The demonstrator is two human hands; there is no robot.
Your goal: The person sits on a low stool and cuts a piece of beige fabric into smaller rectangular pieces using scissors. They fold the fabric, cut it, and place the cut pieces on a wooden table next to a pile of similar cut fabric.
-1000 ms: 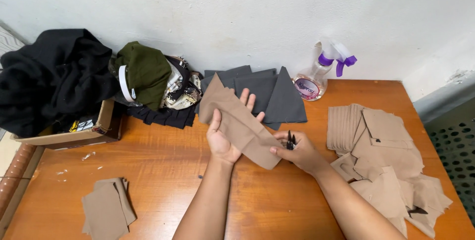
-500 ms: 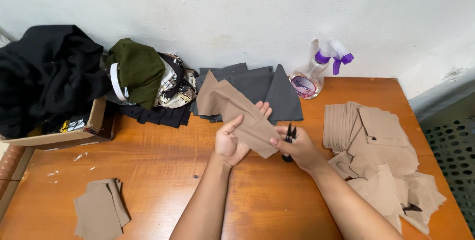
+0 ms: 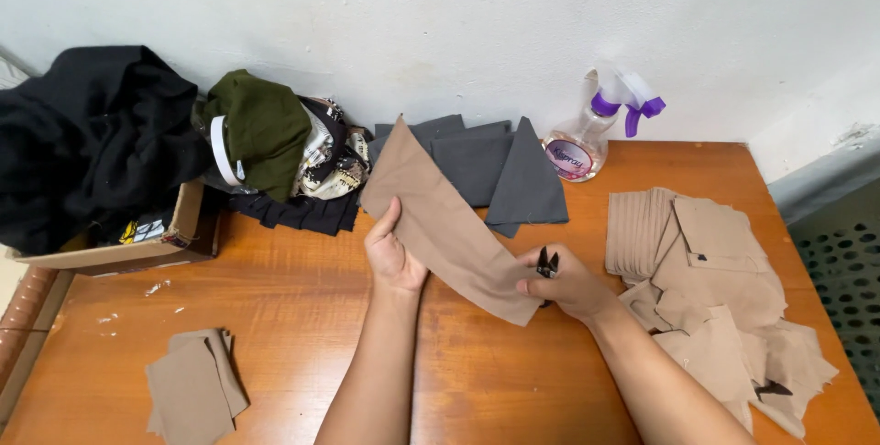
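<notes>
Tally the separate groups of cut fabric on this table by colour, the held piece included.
Tan fabric: 3 – the long tan strip held by both hands, the small tan stack front left, the big tan pile right.
Grey fabric: 1 – the grey triangular pieces.
Total: 4

hands [image 3: 394,257]: 2 | spray bottle [image 3: 587,138]: 1 | cardboard box [image 3: 165,239]: 1 | grey cloth pieces [image 3: 500,170]: 3 | thread snips [image 3: 547,263]: 1

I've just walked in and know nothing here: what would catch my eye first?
Mid-table, the left hand and right hand hold up a long tan fabric piece, the right also gripping small black snips. A big heap of tan pieces lies right; grey cloth and a spray bottle sit by the wall.
</notes>
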